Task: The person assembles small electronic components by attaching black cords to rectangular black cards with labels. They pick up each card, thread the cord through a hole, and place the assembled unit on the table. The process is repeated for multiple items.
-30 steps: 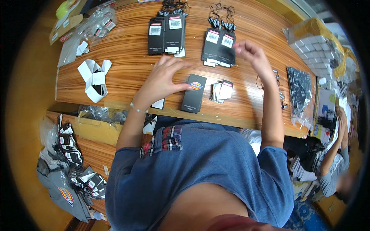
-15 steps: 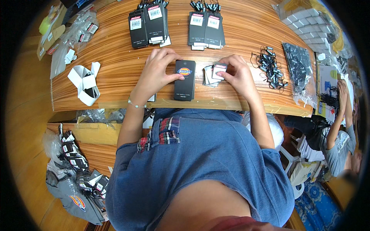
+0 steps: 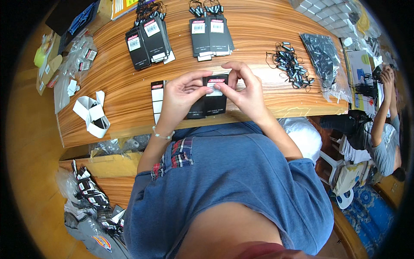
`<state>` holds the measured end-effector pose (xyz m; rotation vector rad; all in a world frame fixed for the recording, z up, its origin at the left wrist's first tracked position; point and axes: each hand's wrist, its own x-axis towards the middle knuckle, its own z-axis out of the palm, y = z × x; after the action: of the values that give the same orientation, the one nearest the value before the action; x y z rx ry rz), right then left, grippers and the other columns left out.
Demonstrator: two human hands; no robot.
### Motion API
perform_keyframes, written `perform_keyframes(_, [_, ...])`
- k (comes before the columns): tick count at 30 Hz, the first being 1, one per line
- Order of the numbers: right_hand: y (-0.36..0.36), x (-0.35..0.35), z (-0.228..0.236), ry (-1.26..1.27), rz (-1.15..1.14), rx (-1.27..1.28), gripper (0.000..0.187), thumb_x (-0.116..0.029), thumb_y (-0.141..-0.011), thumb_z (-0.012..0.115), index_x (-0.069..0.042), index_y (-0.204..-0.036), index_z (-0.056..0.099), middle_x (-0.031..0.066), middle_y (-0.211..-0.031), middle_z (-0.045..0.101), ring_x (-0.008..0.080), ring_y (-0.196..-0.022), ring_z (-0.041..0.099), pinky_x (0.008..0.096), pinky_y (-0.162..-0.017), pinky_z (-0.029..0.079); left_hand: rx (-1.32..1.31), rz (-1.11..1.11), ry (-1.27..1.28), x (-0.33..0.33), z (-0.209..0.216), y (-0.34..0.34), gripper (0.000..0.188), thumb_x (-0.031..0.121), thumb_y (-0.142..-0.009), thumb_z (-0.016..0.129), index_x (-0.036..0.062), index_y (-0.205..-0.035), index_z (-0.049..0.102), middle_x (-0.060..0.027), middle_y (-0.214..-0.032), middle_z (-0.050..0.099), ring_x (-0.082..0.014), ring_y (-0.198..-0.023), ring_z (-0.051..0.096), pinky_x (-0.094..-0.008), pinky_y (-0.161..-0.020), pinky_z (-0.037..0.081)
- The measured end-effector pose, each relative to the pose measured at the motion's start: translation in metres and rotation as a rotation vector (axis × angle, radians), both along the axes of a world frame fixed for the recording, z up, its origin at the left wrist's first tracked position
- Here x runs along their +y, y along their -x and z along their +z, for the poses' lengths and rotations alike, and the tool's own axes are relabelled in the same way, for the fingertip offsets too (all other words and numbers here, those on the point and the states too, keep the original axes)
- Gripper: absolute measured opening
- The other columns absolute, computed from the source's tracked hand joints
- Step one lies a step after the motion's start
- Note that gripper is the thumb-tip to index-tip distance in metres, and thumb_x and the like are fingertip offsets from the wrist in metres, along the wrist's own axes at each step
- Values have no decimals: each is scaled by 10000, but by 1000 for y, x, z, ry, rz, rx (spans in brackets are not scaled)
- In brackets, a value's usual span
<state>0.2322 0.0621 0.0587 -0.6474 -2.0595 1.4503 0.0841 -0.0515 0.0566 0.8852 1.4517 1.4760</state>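
A black card tag lies on the wooden table near its front edge, on top of another black tag. My left hand rests on its left side, fingers curled toward a small white sticker on the card's upper face. From the right, the thumb and fingers of my right hand pinch at that same sticker. A strip of white stickers on black backing lies just left of my left hand.
Two stacks of black tags sit farther back. A pile of black string loops and a dark plastic bag lie right. White paper scraps lie left. Another person sits at far right.
My right hand came down from the far tag stack to the black card in front of me. Both hands now meet over the white sticker on it.
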Motion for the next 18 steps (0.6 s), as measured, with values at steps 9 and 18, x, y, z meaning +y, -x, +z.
perform_keyframes(9, [-81,113,-27,-597,-323,-501,118,-119,-737,667,-56,-828,628,83,-803,587,249,-767,547,336,-687,436,-49,111,-24,16,5,-9,302,-34,-791,624,-6,-1075,523,-63,-836,627,-79,-788,598,-181,-730,482])
perform_keyframes(18, [-98,130,-24,-495,-458,-363,117,-119,-839,571,-11,-881,591,151,-805,616,303,-756,593,341,-664,455,-31,-35,-70,30,10,-13,249,-4,-801,622,-9,-1036,538,-68,-904,630,-102,-851,598,-214,-775,479])
